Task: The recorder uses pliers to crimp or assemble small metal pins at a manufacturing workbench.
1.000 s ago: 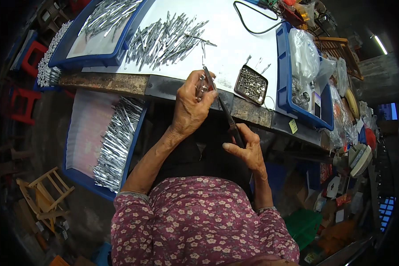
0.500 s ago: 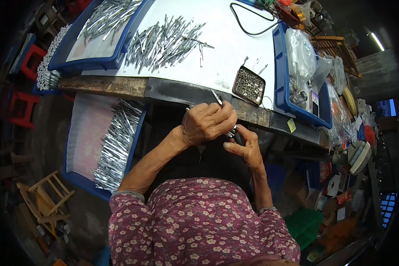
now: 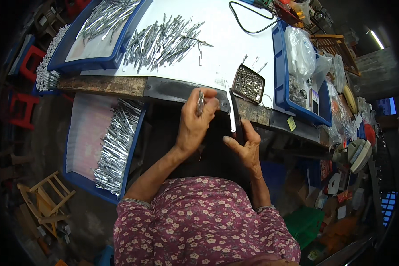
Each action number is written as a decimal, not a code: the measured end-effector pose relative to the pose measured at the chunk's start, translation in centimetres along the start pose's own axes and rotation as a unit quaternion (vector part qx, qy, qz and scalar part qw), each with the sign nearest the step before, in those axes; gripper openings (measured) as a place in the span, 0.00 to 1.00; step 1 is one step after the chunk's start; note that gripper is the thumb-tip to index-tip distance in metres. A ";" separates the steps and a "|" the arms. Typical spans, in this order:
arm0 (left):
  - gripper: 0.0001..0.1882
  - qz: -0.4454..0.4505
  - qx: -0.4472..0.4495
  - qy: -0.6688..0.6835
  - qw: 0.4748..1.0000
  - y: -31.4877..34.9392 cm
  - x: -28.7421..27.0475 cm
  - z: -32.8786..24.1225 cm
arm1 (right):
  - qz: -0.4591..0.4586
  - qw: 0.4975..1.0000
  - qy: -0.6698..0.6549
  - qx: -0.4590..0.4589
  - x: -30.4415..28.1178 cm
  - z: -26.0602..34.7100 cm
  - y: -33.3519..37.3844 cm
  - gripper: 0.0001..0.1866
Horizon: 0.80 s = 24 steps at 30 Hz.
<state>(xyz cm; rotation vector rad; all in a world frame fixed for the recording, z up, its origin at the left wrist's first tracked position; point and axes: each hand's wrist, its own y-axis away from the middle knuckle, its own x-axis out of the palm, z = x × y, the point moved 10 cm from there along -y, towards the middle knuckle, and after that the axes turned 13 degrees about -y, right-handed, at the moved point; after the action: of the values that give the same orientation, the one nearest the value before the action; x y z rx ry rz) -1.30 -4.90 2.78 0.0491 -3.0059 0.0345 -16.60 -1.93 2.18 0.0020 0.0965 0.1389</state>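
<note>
left grip (image 3: 198, 119) pinches metal piece (image 3: 201, 102); right grip (image 3: 244, 144) holds dark tool (image 3: 236, 113).

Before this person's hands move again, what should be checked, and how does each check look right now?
1. Left hand grips small metal piece: ok.
2. Right hand holds dark-handled tool upright: ok.
3. Piece and tool apart, not touching: ok.
4. Small tray of tiny parts flat on the white tabletop: ok.
5. Pile of metal pieces away from the table edge: ok.
6. Tool tip condition: cannot tell.
</note>
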 end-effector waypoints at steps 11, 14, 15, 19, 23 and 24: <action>0.12 0.090 -0.059 0.160 0.981 -0.5 2.3 1.6 | 0.034 0.996 0.039 -0.075 1.0 0.1 0.0 0.20; 0.12 0.029 0.004 0.073 0.997 -0.7 1.3 1.0 | 0.055 0.997 -0.039 0.040 1.4 -0.9 0.2 0.19; 0.11 0.005 0.055 -0.005 0.998 -0.8 0.9 0.6 | 0.065 0.991 -0.073 0.095 1.5 -1.7 0.4 0.19; 0.13 -0.037 0.180 -0.178 0.967 -0.3 0.9 -2.0 | 0.098 0.982 -0.098 0.130 1.1 -2.1 0.6 0.17; 0.17 -0.043 0.256 -0.239 0.936 0.0 1.3 -3.2 | 0.105 0.969 -0.177 0.134 1.5 -1.9 0.7 0.19; 0.18 -0.040 0.284 -0.253 0.924 0.1 1.5 -3.2 | 0.094 0.961 -0.212 0.148 1.5 -2.3 0.9 0.20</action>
<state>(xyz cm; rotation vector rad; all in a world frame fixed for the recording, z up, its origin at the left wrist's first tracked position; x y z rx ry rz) -2.41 -4.76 6.12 0.2776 -3.3655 1.0338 -15.45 -0.88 -0.21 0.3403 -0.3131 0.3104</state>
